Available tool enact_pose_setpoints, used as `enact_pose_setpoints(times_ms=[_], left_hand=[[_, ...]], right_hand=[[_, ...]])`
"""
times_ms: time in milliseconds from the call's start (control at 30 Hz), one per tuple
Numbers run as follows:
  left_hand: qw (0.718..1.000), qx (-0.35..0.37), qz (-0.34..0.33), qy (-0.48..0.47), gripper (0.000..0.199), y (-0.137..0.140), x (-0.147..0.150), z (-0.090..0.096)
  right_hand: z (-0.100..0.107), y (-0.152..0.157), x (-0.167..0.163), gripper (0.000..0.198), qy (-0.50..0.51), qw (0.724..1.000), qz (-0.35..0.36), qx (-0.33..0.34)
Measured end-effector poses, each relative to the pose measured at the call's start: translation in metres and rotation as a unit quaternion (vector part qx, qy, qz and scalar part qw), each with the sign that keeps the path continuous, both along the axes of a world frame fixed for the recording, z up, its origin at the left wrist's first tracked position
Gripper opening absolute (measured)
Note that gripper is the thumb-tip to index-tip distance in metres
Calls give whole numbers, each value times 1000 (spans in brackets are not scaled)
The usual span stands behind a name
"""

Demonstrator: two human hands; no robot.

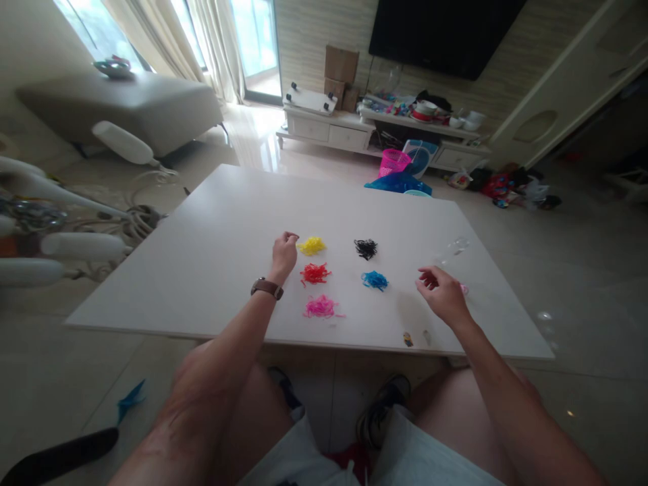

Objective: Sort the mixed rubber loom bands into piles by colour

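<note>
Five small piles of thin rubbery-looking strips lie on the white table (202,223). The left column holds a yellow pile (312,246), a red pile (314,273) and a pink pile (321,306); to their right are a black pile (366,249) and a blue pile (375,280). My left hand (285,252), with a watch at the wrist, is beside the yellow pile, fingers curled together; what they hold, if anything, is hidden. Over the table's right side hovers my right hand (441,291), loosely curled, thumb apart from the fingers and nothing visible between them.
Clear plastic pieces (460,245) lie beyond my right hand, and a pink item (464,289) is partly hidden behind it. Near the front edge sits a small yellow figure piece (408,339). A pink basket (394,162) stands past the table's far edge.
</note>
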State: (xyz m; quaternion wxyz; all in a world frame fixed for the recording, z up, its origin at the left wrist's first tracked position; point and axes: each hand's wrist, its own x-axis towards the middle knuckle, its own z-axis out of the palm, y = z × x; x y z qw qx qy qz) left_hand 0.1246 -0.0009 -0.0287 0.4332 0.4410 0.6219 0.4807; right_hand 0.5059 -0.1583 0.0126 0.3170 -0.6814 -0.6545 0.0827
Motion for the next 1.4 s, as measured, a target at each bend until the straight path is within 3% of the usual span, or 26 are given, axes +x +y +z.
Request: enact_pose_setpoints(times_ms=[133, 233, 367, 467, 600, 733, 833, 900, 933, 1000, 1100, 1167, 1233, 1333, 1400], left_hand=[[984, 52, -33, 168, 14, 10, 35, -3], [964, 75, -60, 246, 16, 11, 48, -2], [953, 103, -31, 282, 18, -2, 46, 12], [951, 157, -11, 265, 18, -27, 36, 29], [946, 230, -23, 229, 17, -85, 20, 45], [951, 234, -42, 200, 12, -158, 15, 47], [955, 231, -78, 167, 15, -210, 27, 44], [949, 239, -124, 163, 40, -239, 41, 42], [944, 240, -152, 167, 57, -250, 47, 41], [935, 243, -193, 172, 72, -267, 56, 39], [941, 234, -176, 171, 57, -277, 51, 32], [951, 219, -128, 179, 43, -276, 35, 25], [960, 204, -71, 177, 39, -269, 14, 15], [968, 198, 49, 147, 38, -254, -12, 0], [964, 209, 101, 130, 38, -242, -20, -7]], right_hand=[[1, -34, 53, 26, -31, 999, -40, 4], [4, -34, 93, 30, -12, 994, -96, 40], [15, 4, 129, 44, -11, 989, -118, 92], [22, 47, 137, 53, -11, 991, -100, 93], [26, 90, 130, 38, 26, 996, -72, 40], [32, 85, 86, 22, 44, 997, -40, 50], [41, 40, 11, 38, 59, 994, 78, 40], [46, -2, -49, 42, 109, 972, 206, 19], [48, -23, -79, 38, 115, 961, 250, 15], [49, -56, -128, 30, 120, 940, 320, -11], [43, -74, -169, 27, 183, 916, 353, -53], [36, -66, -178, 33, 222, 901, 367, -71], [28, -47, -181, 36, 212, 905, 363, -75], [14, -12, -188, 25, 55, 930, 357, -67], [5, 8, -198, 35, -69, 916, 385, -87]])
